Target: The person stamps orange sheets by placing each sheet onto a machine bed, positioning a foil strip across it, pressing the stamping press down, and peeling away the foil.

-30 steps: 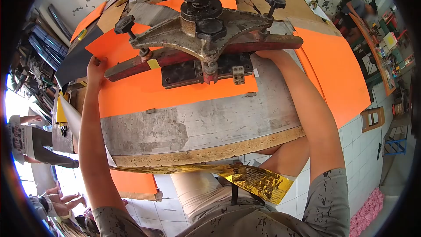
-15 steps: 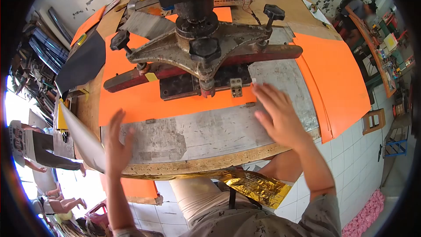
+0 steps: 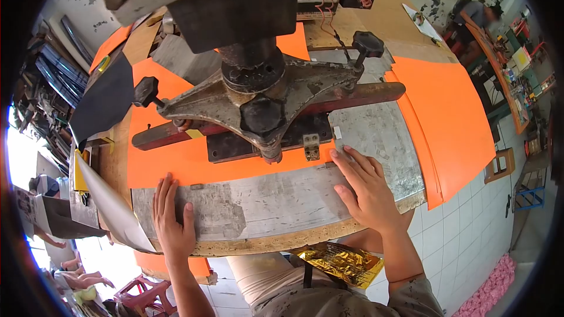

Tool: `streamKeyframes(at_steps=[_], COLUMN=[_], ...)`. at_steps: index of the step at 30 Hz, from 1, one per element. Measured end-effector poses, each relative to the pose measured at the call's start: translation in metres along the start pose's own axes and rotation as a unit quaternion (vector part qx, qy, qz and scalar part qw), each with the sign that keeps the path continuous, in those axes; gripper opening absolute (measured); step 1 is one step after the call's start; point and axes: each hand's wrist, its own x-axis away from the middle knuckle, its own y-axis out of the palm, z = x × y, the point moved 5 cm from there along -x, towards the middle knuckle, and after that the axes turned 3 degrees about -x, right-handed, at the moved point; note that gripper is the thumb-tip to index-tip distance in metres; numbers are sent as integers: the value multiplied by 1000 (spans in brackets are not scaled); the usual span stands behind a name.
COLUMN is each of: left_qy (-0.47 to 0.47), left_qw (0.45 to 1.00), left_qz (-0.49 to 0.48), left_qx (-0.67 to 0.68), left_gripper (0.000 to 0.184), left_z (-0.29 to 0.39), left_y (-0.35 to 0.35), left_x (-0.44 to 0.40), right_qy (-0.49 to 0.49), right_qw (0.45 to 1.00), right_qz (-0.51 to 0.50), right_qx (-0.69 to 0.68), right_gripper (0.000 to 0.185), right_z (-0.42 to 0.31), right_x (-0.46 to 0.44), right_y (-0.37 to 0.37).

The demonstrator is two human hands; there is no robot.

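Observation:
An orange sheet [image 3: 170, 169] lies on a worn grey metal plate [image 3: 282, 196], partly hidden beneath a heavy press head [image 3: 258, 100]. My left hand [image 3: 173, 220] rests flat, fingertips at the front left edge of the sheet, thumb apart. At the right end of the sheet, the fingertips of my right hand [image 3: 367, 194] appear to touch its corner. Its fingers are stretched out and hold nothing. A black die plate [image 3: 226, 148] with a small metal block [image 3: 311, 148] attached sits under the red-sided bar of the press, over the sheet.
Overlapping orange sheets [image 3: 452, 123] lie at the right. A dark sheet [image 3: 106, 100] covers the table's left side. Gold foil [image 3: 341, 263] hangs below the front edge. A curled grey sheet [image 3: 108, 205] stands at front left. Other people are at the far right and left.
Both hands have come down from above the plate onto the front edge of the orange sheet. The view has tilted, so more of the press's upper part shows.

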Motion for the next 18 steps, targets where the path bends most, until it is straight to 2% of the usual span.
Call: streamKeyframes(at_steps=[18], left_qy=[31], left_qw=[999], left_qz=[-12], left_qx=[-6], left_gripper=[54], left_z=[1], left_y=[1], left_x=[2], right_qy=[22], right_qw=[999], right_qz=[16], right_qx=[29], right_gripper=[57], right_z=[3], right_x=[4], right_y=[2])
